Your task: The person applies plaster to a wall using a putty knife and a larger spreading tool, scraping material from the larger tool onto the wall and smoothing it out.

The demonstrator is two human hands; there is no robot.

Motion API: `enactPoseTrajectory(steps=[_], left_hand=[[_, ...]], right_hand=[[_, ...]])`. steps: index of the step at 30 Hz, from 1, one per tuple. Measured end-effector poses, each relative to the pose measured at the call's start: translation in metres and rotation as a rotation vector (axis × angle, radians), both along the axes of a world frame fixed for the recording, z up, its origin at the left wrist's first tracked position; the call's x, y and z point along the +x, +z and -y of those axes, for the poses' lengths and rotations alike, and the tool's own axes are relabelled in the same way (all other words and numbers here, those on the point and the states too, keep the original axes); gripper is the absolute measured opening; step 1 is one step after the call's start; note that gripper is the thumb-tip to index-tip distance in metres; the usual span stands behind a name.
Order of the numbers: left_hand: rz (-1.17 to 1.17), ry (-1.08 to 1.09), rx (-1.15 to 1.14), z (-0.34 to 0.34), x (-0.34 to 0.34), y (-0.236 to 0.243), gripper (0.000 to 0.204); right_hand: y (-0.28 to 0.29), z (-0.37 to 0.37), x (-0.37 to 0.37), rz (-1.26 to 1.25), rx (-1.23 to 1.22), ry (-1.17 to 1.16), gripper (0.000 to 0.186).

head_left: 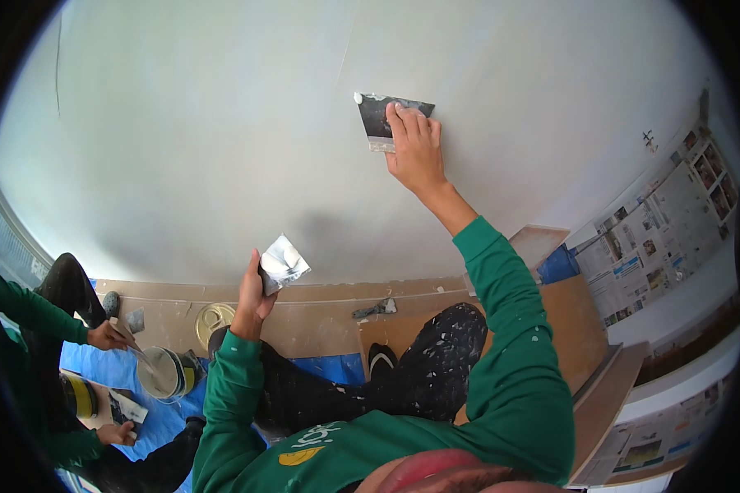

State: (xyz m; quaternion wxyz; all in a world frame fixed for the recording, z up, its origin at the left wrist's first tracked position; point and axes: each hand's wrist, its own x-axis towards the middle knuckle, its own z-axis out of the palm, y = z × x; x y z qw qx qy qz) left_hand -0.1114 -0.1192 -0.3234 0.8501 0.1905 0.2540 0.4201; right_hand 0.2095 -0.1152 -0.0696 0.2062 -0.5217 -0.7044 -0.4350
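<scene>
White paste (281,260) sat in a soft lump on a silver plate (276,281), low in front of the pale wall (222,148). The left hand (253,296) was curled part way in and had hold of the plate by its side, but its fingers were mostly hidden. Higher up and further right, the right hand (418,152) gripped a dark scraper (375,119), with its fingers bent over it. The scraper looked flat against the wall, and a white blob stuck to its top left corner. Below, a small dirty tool (374,310) lay on the brown floor cover (321,306). A round gold lid (205,319) lay to the left of it. Further left, a bucket (188,380) stood on a blue sheet (329,367), and another person's hand (108,335) held a tool near its rim. Far off on the right, newspaper pages (658,238) were spread along the side.
</scene>
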Motion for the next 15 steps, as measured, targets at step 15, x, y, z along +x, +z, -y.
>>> enactPoseTrajectory(steps=[15], left_hand=[[0.015, 0.095, 0.054, 0.061, 0.04, 0.123, 0.061]], right_hand=[[-0.084, 0.128, -0.076, -1.473, -0.186, 0.505, 0.029]])
